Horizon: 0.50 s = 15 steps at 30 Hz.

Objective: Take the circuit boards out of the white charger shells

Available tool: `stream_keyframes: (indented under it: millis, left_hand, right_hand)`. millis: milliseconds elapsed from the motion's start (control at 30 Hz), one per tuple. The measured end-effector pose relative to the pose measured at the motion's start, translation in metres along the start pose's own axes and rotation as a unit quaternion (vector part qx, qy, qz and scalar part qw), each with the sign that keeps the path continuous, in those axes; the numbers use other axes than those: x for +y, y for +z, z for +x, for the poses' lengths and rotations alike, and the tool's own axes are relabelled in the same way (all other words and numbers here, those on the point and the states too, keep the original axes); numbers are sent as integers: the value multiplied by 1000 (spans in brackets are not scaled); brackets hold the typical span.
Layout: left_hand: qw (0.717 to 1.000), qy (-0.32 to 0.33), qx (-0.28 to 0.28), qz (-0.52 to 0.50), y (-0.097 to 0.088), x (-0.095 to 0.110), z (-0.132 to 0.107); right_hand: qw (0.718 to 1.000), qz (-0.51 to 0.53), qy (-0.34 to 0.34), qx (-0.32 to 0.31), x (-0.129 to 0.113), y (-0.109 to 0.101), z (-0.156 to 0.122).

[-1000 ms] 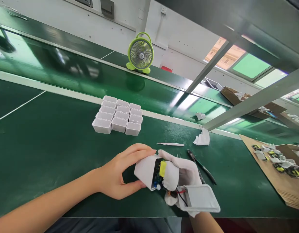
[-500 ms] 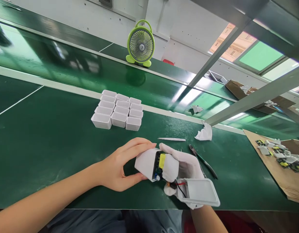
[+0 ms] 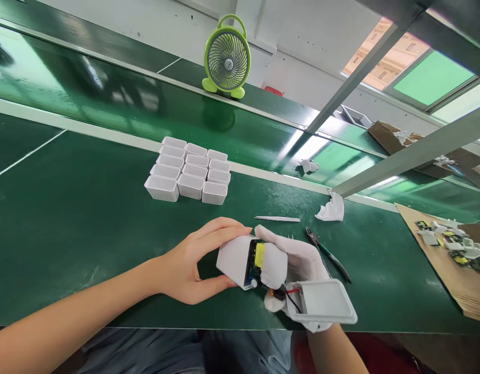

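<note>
My bare left hand (image 3: pixel 203 262) grips a white plastic housing (image 3: pixel 234 261) between thumb and fingers. A circuit board (image 3: pixel 258 257) with a yellow part on it sits partly inside the housing's right end. My right hand (image 3: pixel 302 254), in a white glove, is closed around the circuit board's outer end, a gloved finger lying over it. Red and black wires run from the board to a pale plastic cover (image 3: pixel 328 301), which rests against the right palm, hollow side up. How deep the board goes into the housing is hidden.
Several white housings (image 3: pixel 191 184) stand in rows behind my left hand. Tweezers (image 3: pixel 278 218), cutting pliers (image 3: pixel 329 254) and a crumpled white piece (image 3: pixel 331 208) lie beyond my right hand. Loose circuit boards (image 3: pixel 454 244) lie on cardboard (image 3: pixel 438 265) at right. A green fan (image 3: pixel 228 59) stands at the back.
The camera view has shifted slightly, so the background sits a little higher. Both hands keep their hold on the housing and board, with almost no visible movement between them.
</note>
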<state>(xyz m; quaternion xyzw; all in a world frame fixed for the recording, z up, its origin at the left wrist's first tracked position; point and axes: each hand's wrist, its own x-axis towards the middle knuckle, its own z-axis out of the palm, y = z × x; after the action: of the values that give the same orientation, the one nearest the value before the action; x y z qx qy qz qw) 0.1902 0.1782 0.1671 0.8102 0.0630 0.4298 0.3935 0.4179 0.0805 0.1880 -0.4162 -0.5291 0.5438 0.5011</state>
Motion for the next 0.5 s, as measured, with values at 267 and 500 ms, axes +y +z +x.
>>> stream_keyframes:
  millis: [267, 500]
  left_hand:
    - [1000, 16, 0, 20, 0, -3, -3]
    - [999, 24, 2, 24, 1, -4, -4]
  right_hand:
    - [985, 79, 154, 25, -9, 7, -1]
    - [982, 59, 181, 19, -12, 5, 3]
